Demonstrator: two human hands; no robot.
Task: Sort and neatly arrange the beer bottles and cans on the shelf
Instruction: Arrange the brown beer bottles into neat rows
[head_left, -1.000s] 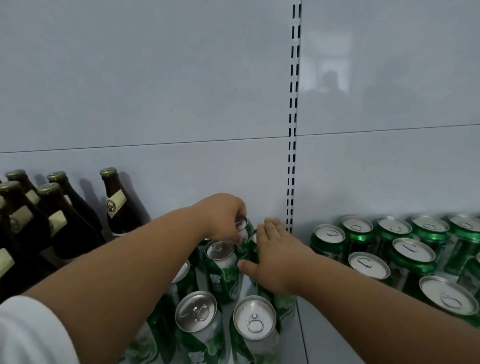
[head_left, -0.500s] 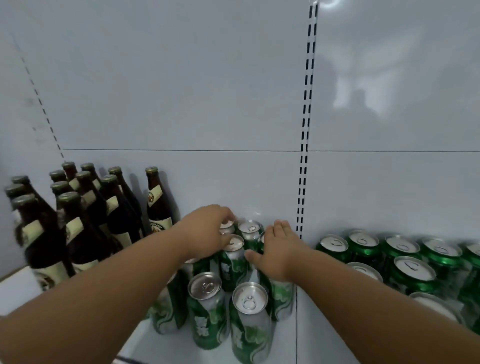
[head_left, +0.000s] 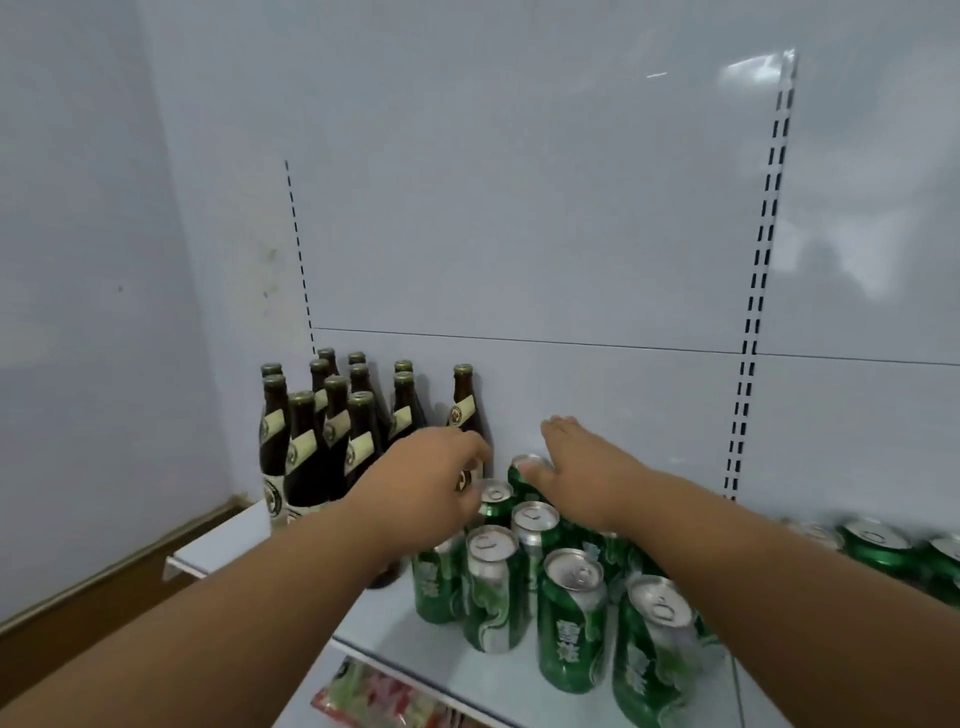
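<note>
Shelf, white, wall-backed. Brown bottles: upright, clustered at back left. Green cans: upright, loosely bunched at centre; second batch of cans well apart at far right.

Left hand: fingers curled down over the rear can, grasp likely but fingertips hidden. Right hand: released, fingers straight, thumb side touching the rearmost can top.

Step in hand, as judged: squaring the centre cans into rows. Advised: push low on can bodies, not rims; slide, not lift; keep clear of the lone bottle just beside the left hand.
</note>
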